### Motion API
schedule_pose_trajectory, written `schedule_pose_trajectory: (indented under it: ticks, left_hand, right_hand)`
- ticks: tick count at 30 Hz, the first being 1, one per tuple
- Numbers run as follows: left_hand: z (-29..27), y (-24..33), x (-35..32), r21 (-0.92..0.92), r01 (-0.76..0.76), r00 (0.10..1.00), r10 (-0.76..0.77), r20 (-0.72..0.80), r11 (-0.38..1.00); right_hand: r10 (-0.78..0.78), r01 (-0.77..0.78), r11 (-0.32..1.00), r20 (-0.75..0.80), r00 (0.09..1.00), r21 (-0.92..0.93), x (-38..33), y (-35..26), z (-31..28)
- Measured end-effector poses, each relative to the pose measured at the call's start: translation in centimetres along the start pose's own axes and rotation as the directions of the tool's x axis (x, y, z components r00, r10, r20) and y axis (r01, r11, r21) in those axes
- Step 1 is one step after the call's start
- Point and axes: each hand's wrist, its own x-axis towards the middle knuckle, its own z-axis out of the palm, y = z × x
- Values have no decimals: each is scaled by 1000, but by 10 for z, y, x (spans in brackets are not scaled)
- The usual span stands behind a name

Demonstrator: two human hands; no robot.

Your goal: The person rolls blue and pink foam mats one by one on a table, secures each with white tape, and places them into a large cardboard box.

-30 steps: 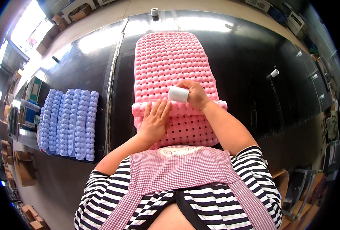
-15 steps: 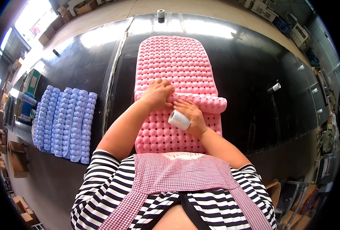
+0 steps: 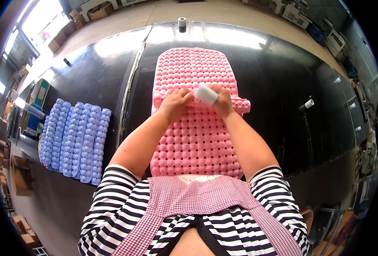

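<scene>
A pink bubbled mat (image 3: 193,147) with small square holes lies lengthwise before me. A rolled pink section (image 3: 243,106) crosses its middle, and more flat pink matting (image 3: 193,66) shows beyond. My left hand (image 3: 175,104) is closed over the left part of the rolled section, fingers curled on its top. My right hand (image 3: 224,101) grips a white, film-like tape roll (image 3: 206,94), slightly blurred, just above the rolled section. The fingertips of both hands are close together. My right hand hides part of the rolled section, so I cannot tell whether tape lies on it.
Several rolled blue bubbled mats (image 3: 76,141) lie side by side at the left of the black table (image 3: 274,77). One white roll (image 3: 182,22) stands at the far edge, another (image 3: 309,103) lies at the right. A green box (image 3: 41,91) is at far left.
The rolled section has shifted away from me, uncovering more of the near mat. My right hand has carried the tape roll from the near side up over the rolled section.
</scene>
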Motion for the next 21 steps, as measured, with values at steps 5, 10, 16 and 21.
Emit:
schedule_pose_trajectory:
  ticks: [5, 10, 16, 21]
  left_hand:
    - [-40, 73, -50, -112, 231, 961, -209, 179, 966]
    - [-34, 68, -55, -18, 276, 931, -263, 254, 961]
    - [-15, 21, 4, 119, 292, 950, -274, -148, 949]
    - [-7, 39, -21, -100, 115, 948, -139, -286, 988]
  right_hand:
    - [-493, 527, 783, 187, 850, -329, -123, -35, 8]
    - [-356, 474, 746, 321, 877, -468, -169, -39, 20]
    - [-314, 382, 759, 219, 924, -527, -81, -19, 16]
    - [109, -116, 990, 88, 990, 81, -11, -14, 11]
